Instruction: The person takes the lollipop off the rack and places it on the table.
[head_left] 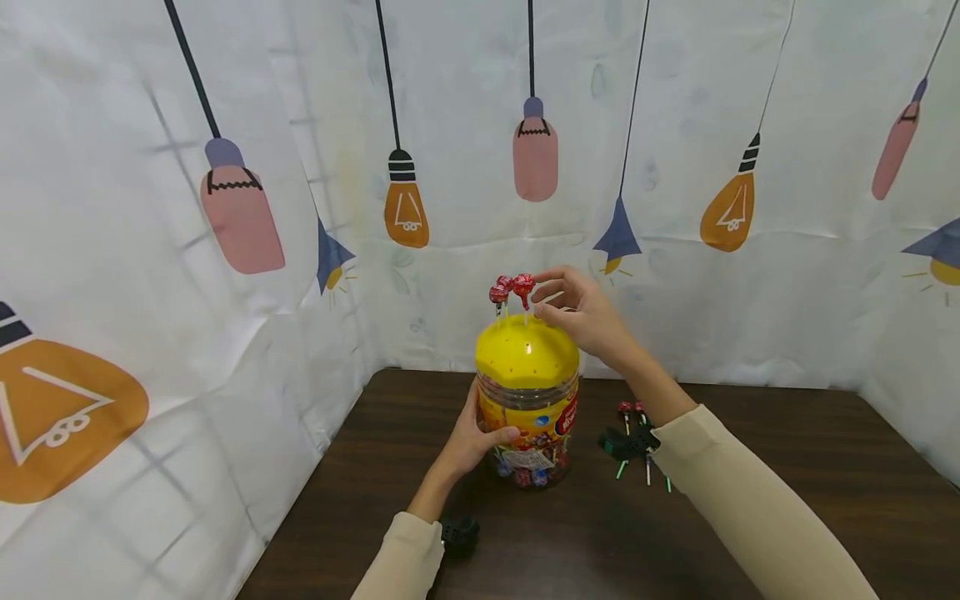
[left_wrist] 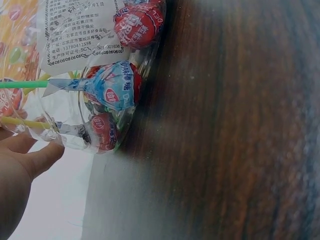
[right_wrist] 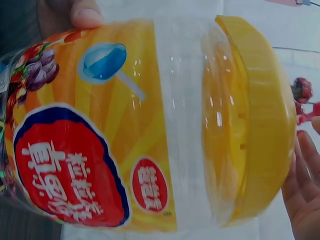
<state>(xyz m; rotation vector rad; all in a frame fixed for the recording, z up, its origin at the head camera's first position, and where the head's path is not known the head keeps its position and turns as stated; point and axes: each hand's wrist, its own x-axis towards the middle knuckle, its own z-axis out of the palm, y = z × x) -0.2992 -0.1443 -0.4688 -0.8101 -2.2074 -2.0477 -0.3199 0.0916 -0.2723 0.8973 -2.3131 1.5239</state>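
A clear plastic candy jar [head_left: 528,425] with a yellow domed lid [head_left: 527,354] stands upright on the table. My left hand [head_left: 467,437] holds the jar's left side, its thumb across the front label. Three red-wrapped lollipops [head_left: 522,285] stand by their sticks in the top of the lid. My right hand [head_left: 583,312] is beside the rightmost one, fingertips at its wrapped head and thumb near its stick, apart from each other. In the left wrist view, wrapped lollipops [left_wrist: 112,85] show through the jar's clear wall near its base.
On the dark wooden table [head_left: 765,475], several loose lollipops [head_left: 647,471] lie to the right of the jar, partly hidden by the right wrist's black strap. White cloth [head_left: 465,292] printed with hanging lamps surrounds the table behind and at the sides.
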